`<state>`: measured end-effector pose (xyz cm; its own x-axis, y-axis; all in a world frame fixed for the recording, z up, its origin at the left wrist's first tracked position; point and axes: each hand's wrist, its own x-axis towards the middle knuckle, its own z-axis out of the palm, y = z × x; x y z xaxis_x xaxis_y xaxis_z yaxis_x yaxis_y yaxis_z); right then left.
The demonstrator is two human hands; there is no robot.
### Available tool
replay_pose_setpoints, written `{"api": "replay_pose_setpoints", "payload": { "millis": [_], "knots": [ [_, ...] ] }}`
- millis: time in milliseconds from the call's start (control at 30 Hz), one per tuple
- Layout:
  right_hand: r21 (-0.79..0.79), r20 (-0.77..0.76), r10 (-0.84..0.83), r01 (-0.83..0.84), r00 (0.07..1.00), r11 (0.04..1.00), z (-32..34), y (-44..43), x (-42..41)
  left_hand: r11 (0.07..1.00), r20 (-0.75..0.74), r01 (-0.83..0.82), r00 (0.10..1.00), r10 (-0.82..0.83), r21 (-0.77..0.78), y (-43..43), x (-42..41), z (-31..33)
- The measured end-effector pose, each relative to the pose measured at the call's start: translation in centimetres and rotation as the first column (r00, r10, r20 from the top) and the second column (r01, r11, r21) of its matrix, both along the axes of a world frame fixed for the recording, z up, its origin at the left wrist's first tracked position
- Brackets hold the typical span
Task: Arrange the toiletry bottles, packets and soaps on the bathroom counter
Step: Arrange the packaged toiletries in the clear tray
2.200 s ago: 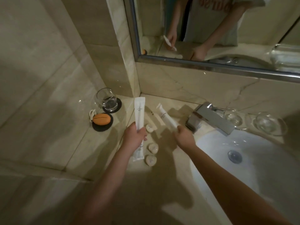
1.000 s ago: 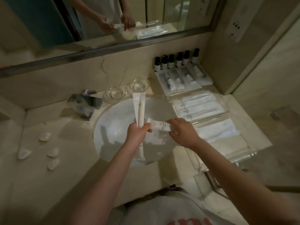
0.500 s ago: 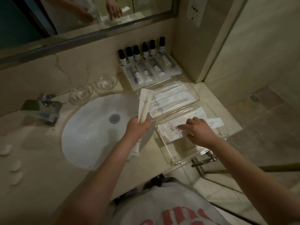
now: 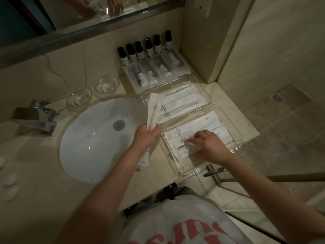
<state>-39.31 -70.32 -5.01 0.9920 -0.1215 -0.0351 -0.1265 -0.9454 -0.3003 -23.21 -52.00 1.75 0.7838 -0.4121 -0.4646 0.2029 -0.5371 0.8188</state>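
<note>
My left hand (image 4: 146,135) grips a long white packet (image 4: 153,110) upright over the right rim of the sink. My right hand (image 4: 208,146) lies palm down in the near clear tray (image 4: 235,144), fingers pressing a small white packet (image 4: 183,146) among other white packets. Whether the fingers grip it I cannot tell. A second clear tray (image 4: 204,93) behind holds more white packets. Several small dark-capped bottles (image 4: 149,47) stand in a row at the wall, with clear-wrapped tubes (image 4: 152,73) lying in front of them. White soaps (image 4: 9,180) lie at the far left of the counter.
The white sink basin (image 4: 91,141) fills the counter's middle, with a chrome tap (image 4: 37,118) to its left. Two glass bowls (image 4: 91,93) stand behind the basin. A mirror (image 4: 88,16) runs along the back wall. A side wall (image 4: 198,41) closes the right corner.
I carried both packets from the left of the counter across the sink to the right. My right hand has lowered the small packet into the near tray; my left still holds the long one.
</note>
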Motion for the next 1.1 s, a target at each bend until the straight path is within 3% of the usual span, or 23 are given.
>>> {"api": "replay_pose_setpoints", "payload": {
  "millis": [367,567,733,833,933,1100],
  "knots": [
    [0.138,0.123,-0.251,0.234,0.960,0.962,-1.4,-0.6,-0.7,1.000,-0.018,0.003,1.000,-0.003,-0.023,0.0,-0.5,0.1],
    [0.124,0.139,-0.282,0.266,0.949,0.956,-1.8,-0.5,-0.4,1.000,-0.006,0.007,1.000,-0.007,-0.003,0.1,-0.2,0.2],
    [0.237,0.113,-0.319,0.286,0.941,0.928,0.3,0.1,0.6,0.986,-0.046,0.167,0.985,-0.166,0.012,0.2,0.2,0.6],
    [0.464,0.128,-0.414,0.315,0.901,0.828,3.5,0.8,3.2,0.949,-0.069,0.309,0.950,-0.304,0.067,-0.2,0.3,1.4],
    [0.732,0.095,-0.476,0.263,0.874,0.629,6.6,1.7,6.0,0.916,-0.129,0.399,0.911,-0.392,0.030,-0.7,-0.1,2.0],
    [0.769,0.012,-0.428,0.265,0.904,0.581,7.8,1.8,8.4,0.888,-0.178,0.460,0.874,-0.452,0.005,-0.7,-0.7,2.3]
  ]
}}
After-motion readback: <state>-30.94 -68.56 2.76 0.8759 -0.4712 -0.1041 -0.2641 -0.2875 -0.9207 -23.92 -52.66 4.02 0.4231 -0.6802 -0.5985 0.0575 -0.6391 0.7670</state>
